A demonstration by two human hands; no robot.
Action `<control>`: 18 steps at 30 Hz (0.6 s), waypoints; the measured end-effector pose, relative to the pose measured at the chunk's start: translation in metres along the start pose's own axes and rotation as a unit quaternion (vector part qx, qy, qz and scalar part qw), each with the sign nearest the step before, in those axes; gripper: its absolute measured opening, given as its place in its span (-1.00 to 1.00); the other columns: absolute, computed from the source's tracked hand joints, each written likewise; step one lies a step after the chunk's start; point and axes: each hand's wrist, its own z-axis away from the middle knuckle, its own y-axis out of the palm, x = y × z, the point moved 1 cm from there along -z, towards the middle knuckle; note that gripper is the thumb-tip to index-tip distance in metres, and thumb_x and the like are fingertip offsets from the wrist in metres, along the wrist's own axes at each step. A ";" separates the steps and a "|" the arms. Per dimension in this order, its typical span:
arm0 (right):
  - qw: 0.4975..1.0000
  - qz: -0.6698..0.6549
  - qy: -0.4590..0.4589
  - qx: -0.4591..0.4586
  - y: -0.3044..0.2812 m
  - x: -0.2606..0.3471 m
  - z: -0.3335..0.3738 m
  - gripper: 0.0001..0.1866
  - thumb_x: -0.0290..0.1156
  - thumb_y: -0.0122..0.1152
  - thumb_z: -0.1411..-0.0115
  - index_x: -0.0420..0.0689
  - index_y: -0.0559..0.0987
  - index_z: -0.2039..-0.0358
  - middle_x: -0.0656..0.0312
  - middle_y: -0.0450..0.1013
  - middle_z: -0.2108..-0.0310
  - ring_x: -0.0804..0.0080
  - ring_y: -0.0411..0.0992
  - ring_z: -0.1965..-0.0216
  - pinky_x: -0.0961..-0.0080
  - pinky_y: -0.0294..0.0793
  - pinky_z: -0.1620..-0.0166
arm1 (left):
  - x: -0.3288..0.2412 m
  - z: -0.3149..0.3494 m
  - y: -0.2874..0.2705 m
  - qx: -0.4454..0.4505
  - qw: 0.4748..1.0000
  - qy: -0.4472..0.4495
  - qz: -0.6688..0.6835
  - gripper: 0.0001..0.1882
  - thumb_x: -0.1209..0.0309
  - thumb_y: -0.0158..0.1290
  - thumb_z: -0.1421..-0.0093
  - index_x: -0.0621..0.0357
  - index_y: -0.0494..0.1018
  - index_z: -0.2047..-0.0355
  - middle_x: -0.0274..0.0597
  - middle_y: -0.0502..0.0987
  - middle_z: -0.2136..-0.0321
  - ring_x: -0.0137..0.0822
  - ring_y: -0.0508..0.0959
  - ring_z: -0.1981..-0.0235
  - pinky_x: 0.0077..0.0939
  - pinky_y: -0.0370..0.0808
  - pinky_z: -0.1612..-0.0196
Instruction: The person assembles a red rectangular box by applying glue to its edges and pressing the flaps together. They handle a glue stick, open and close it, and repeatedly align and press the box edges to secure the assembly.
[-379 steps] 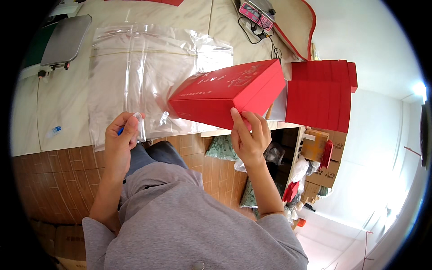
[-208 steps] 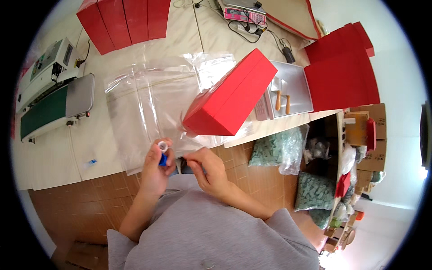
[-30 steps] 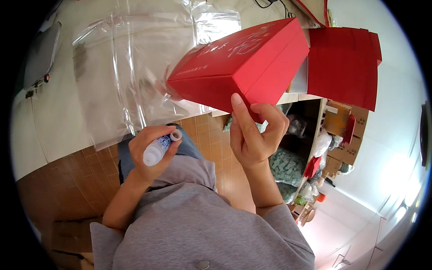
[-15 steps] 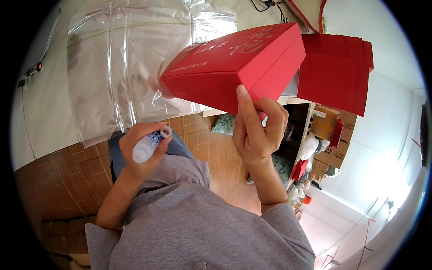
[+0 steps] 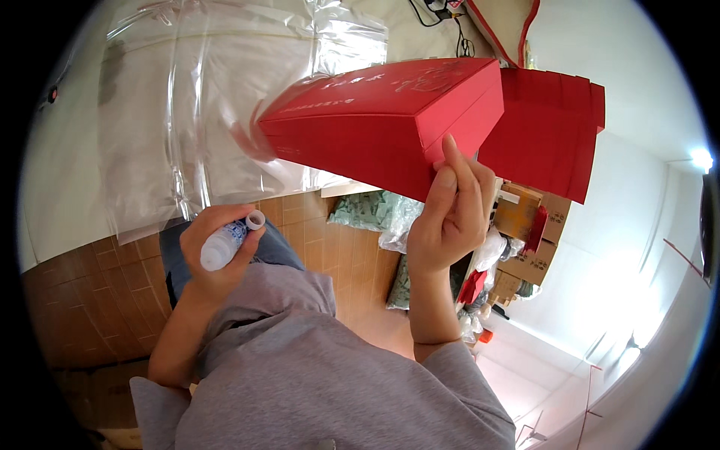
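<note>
My left hand (image 5: 206, 244) is closed around a small translucent plastic bottle (image 5: 219, 250) with blue print. The bottle is tilted, its round neck pointing up and away from me. A long red box (image 5: 375, 124) with silvery writing on top lies on a clear plastic sheet (image 5: 225, 82). At the box's near right corner is my right hand (image 5: 454, 214), its index finger against the end face and its thumb close beside it. The fingers are pinched together, and what is between them, if anything, is hidden.
More red boxes (image 5: 551, 131) stand side by side to the right. Below them, cardboard cartons (image 5: 517, 217) and bags crowd a shelf. Plastic bags of green packets (image 5: 360, 210) sit under the table edge. Black cables (image 5: 463, 37) lie at the back.
My right index finger has come up onto the box's end face, and the thumb has slid down from the corner. The left hand still holds the bottle. The whole view has shifted slightly.
</note>
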 end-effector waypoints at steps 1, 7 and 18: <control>1.000 -0.011 0.013 0.001 0.001 0.000 -0.003 -0.76 -0.65 0.12 -0.05 -0.27 0.57 0.22 0.17 0.39 0.48 0.42 0.34 0.46 0.56 0.39 0.29 | 0.001 0.000 0.000 0.001 1.000 -0.003 0.003 -0.70 0.61 0.23 0.08 0.26 0.48 0.27 -0.11 0.56 0.39 -0.31 0.57 0.39 -0.55 0.48 0.30; 0.976 -0.134 0.171 0.002 0.007 0.002 -0.013 -0.89 -0.51 0.24 -0.11 -0.20 0.49 0.36 0.41 0.33 0.53 0.78 0.23 0.53 0.84 0.20 0.47 | 0.005 -0.004 -0.001 -0.001 1.000 -0.023 0.015 -0.70 0.62 0.23 0.07 0.25 0.47 0.27 -0.11 0.56 0.37 -0.33 0.56 0.37 -0.54 0.48 0.28; 0.963 -0.139 0.230 0.025 0.008 0.010 -0.016 -0.86 -0.56 0.27 -0.06 -0.18 0.44 0.45 0.42 0.28 0.56 0.78 0.20 0.53 0.83 0.20 0.46 | 0.006 -0.008 -0.003 -0.003 1.000 -0.025 -0.003 -0.69 0.62 0.24 0.07 0.26 0.47 0.27 -0.11 0.56 0.37 -0.32 0.56 0.37 -0.54 0.47 0.27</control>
